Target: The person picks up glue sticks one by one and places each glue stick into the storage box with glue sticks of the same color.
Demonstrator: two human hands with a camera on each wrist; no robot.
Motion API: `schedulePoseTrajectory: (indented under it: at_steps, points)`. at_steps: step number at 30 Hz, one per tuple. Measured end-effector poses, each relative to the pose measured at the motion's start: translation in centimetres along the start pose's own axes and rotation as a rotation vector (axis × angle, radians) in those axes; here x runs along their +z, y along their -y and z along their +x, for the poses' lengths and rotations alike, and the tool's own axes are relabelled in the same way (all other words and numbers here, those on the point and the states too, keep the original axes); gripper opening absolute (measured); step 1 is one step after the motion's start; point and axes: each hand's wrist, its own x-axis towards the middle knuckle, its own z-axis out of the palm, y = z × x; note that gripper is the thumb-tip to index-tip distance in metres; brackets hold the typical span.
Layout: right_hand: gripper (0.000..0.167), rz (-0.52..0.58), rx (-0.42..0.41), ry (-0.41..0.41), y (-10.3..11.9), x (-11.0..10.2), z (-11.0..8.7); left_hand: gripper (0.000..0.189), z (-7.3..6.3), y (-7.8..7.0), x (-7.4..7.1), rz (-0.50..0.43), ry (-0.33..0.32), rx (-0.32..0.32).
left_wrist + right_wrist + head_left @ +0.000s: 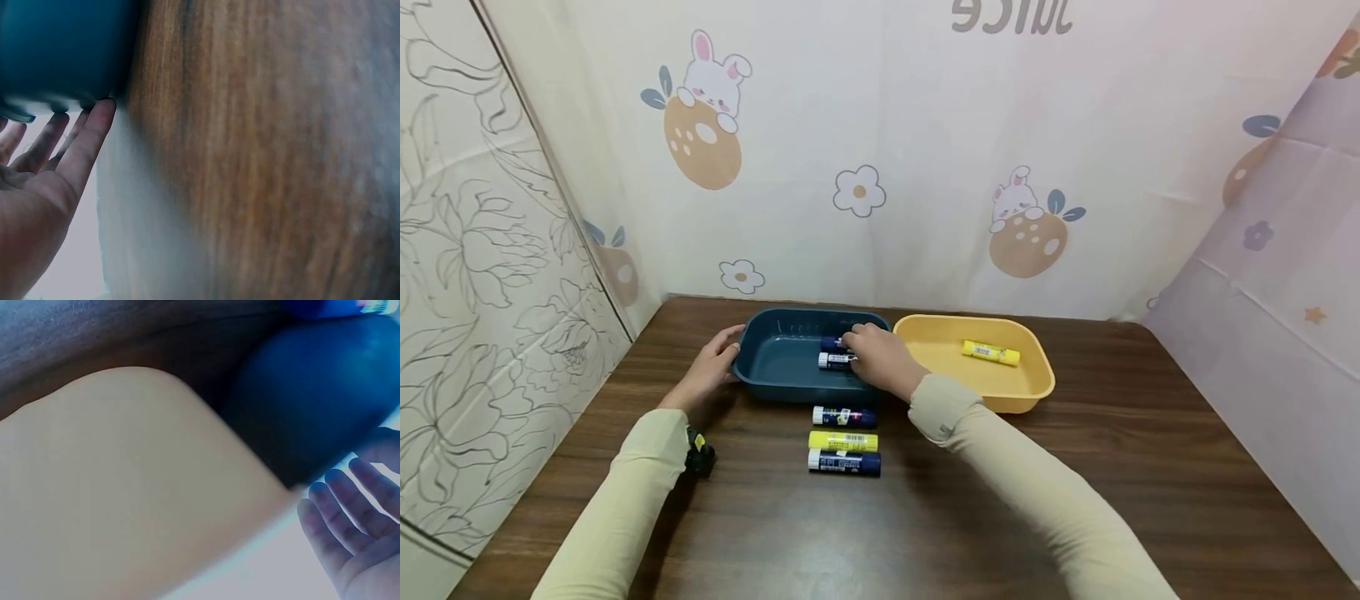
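Observation:
At the left end of the dark teal bin (775,392), my left hand (706,367) rests its fingertips against the outer wall. The left wrist view shows those fingers (87,144) nearly straight. My right hand (880,358) reaches over the bin's right part, above two dark blue glue sticks: one (831,343) behind, and a white-capped one (833,361) in front. Both are partly covered by the hand. In the right wrist view its fingers (359,500) are spread beside the rim, with nothing visible between them.
In front of the teal bin lie a white-capped dark blue glue stick (844,417), a yellow glue stick (842,441) and another dark blue one (844,462). A yellow bin (925,375) on the right holds a yellow glue stick (991,352). A patterned curtain (925,250) hangs behind the table.

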Motion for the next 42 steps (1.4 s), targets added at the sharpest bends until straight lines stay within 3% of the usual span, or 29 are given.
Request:
schedulePoseTrajectory:
  at_steps: [4,10,17,24,32,42]
  points:
    - [0.027,0.026,-0.088,-0.089,0.8,-1.3,-2.1,0.05,-0.1,-0.3,-0.1,-0.003,-0.002,0.007]
    - [0.024,0.066,-0.189,-0.14,2.1,-1.9,-5.6,0.051,-0.1,-0.2,-0.2,0.011,-0.001,-0.003]
    - [0.026,0.116,-0.251,-0.085,3.5,-1.1,-8.3,0.051,-0.2,-0.3,0.0,-0.001,-0.006,-0.012]
    - [0.033,0.087,-0.277,0.019,4.9,0.6,-9.5,0.051,0.0,-0.3,0.1,-0.007,-0.007,-0.022]
    - [0.027,0.002,-0.286,0.035,5.6,2.4,-10.0,0.05,0.0,-0.2,0.2,0.015,-0.008,-0.027]
    - [0.024,-0.043,-0.282,0.037,5.9,2.8,-10.3,0.051,-0.2,-0.2,0.4,0.009,-0.011,0.002]
